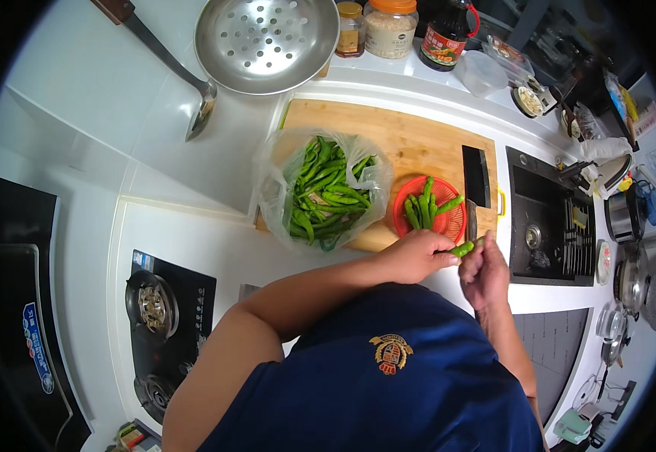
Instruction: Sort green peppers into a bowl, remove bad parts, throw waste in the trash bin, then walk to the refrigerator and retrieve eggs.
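A green chili pepper [463, 249] is held by my left hand [418, 255], its end pointing towards my right hand. My right hand [483, 271] is beside that end with its fingers pinched together; whether something small is between them cannot be told. Just beyond my hands, a red plastic basket [456, 217] holds several green peppers [427, 204]. To its left, an open clear plastic bag [274, 186] is full of green peppers [330, 186]. Both stand on a wooden cutting board [412, 133].
A knife handle [472, 220] lies by the basket, near a black slot [476, 175] in the board. The black sink [537, 237] is at the right, a gas stove [192, 299] at the left. A perforated steel pan [268, 42], a spatula [200, 107] and jars [390, 34] are at the back.
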Demonstrator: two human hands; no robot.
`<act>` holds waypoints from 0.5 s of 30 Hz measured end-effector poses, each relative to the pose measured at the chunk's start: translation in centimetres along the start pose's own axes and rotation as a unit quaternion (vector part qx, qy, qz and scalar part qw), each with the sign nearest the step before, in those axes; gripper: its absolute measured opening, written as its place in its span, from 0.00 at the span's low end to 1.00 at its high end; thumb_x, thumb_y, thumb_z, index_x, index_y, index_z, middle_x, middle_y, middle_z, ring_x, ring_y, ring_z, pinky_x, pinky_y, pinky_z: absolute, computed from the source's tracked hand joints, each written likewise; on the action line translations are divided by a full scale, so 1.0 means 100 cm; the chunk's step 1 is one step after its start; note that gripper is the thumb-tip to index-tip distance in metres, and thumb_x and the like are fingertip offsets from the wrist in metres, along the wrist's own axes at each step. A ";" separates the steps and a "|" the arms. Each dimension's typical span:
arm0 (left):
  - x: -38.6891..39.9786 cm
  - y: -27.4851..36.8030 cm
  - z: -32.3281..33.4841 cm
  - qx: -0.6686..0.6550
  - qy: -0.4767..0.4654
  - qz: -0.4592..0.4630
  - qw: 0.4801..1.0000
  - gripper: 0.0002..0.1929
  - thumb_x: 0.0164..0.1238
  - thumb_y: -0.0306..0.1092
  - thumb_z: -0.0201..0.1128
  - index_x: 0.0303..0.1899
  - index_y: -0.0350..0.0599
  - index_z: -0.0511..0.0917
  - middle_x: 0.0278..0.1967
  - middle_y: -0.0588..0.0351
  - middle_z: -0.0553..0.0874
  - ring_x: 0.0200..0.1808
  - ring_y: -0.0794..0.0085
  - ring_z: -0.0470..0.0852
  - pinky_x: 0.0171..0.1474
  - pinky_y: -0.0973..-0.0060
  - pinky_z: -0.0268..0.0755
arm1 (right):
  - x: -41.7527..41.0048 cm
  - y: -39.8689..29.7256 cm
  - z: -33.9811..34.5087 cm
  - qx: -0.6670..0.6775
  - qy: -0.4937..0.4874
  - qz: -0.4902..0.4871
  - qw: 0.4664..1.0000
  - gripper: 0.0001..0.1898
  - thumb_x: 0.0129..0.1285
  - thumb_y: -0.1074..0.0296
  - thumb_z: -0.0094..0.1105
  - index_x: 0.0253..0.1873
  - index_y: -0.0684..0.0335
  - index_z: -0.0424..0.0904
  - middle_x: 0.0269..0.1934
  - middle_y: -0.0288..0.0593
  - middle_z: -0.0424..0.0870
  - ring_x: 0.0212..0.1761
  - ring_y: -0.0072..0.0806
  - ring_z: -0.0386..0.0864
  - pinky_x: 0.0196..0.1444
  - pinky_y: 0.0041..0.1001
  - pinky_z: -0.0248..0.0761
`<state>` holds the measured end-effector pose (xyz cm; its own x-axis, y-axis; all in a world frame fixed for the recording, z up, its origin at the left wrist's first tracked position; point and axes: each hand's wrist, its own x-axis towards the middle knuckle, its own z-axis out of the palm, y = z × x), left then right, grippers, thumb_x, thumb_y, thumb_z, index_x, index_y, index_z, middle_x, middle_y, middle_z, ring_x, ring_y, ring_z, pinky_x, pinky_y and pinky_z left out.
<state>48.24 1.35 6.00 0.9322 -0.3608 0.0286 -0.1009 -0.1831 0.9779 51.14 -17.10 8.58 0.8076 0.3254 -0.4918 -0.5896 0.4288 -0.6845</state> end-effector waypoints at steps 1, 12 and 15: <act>0.006 -0.009 0.004 0.000 0.002 -0.001 1.000 0.14 0.72 0.39 0.59 0.34 0.36 0.75 0.23 0.45 0.76 0.24 0.66 0.72 0.31 0.66 0.66 | 0.007 -0.002 -0.007 0.052 0.041 -0.028 0.997 0.16 0.75 0.55 0.50 0.32 0.55 0.67 0.19 0.28 0.60 0.17 0.18 0.55 0.18 0.20 0.47; -0.020 0.013 -0.029 0.196 0.122 -0.030 0.973 0.14 0.66 0.38 0.62 0.26 0.37 0.77 0.27 0.45 0.81 0.32 0.55 0.83 0.36 0.58 0.72 | 0.020 0.007 -0.038 0.068 0.061 0.064 0.994 0.13 0.72 0.55 0.53 0.35 0.56 0.71 0.21 0.31 0.68 0.19 0.18 0.62 0.16 0.18 0.50; -0.061 0.016 -0.064 0.181 0.254 -0.140 0.940 0.09 0.62 0.33 0.63 0.27 0.38 0.78 0.28 0.45 0.81 0.31 0.52 0.81 0.36 0.60 0.71 | 0.028 0.005 -0.042 0.082 0.027 0.064 0.994 0.08 0.68 0.62 0.54 0.37 0.58 0.73 0.24 0.34 0.73 0.21 0.21 0.66 0.17 0.17 0.54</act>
<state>44.62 9.16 8.72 0.9763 0.2135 -0.0348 0.1472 -0.5379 0.8300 53.14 -19.53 4.55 0.7229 0.3423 -0.6002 -0.6778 0.5199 -0.5199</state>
